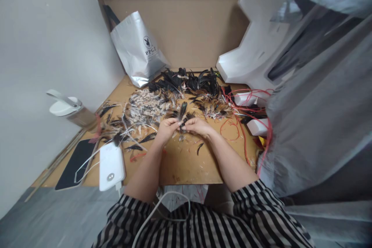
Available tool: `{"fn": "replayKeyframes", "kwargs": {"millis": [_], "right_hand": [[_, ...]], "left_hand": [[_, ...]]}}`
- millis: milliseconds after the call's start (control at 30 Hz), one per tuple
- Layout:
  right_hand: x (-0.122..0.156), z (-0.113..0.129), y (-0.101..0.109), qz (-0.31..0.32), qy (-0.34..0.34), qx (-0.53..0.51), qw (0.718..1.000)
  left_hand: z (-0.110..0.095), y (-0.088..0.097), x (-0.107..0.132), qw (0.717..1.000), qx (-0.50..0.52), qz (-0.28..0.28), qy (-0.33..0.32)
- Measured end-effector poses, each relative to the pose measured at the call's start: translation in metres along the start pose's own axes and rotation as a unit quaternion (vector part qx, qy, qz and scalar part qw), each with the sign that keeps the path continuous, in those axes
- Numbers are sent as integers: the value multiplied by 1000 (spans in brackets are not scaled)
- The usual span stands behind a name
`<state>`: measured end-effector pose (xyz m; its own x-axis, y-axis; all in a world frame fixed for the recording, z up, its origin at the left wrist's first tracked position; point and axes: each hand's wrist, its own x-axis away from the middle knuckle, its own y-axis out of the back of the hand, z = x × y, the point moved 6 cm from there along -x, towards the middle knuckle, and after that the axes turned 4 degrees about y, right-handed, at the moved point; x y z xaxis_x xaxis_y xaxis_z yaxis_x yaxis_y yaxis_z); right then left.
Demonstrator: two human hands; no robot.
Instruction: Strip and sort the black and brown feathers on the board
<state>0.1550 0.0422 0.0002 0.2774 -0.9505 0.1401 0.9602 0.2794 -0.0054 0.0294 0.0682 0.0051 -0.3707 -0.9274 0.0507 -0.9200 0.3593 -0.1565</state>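
Note:
Close together over the middle of the table, my left hand and my right hand pinch dark feathers between thumbs and fingertips. One feather stands upright between them, with a greenish-black tip. Just beyond my hands lie a heap of pale and brown feathers on the left and a brown bunch on the right. Long black feathers are piled behind these. A single dark feather rests near my right wrist.
At left are a white power bank with cables, a dark phone and a lidded cup. A silver bag leans at the back. Red strings tangle at right around white boxes, beside a grey curtain.

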Motion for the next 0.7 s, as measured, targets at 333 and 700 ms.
{"fn": "replayKeyframes", "kwargs": {"millis": [333,700], "right_hand": [[-8,4,1,-120,47,-231,964],[-6,4,-5,-228,64,-123,964]], "left_hand": [[13,5,-2,982,162,-42,82],[21,-1,0,985,123,-33,112]]}}
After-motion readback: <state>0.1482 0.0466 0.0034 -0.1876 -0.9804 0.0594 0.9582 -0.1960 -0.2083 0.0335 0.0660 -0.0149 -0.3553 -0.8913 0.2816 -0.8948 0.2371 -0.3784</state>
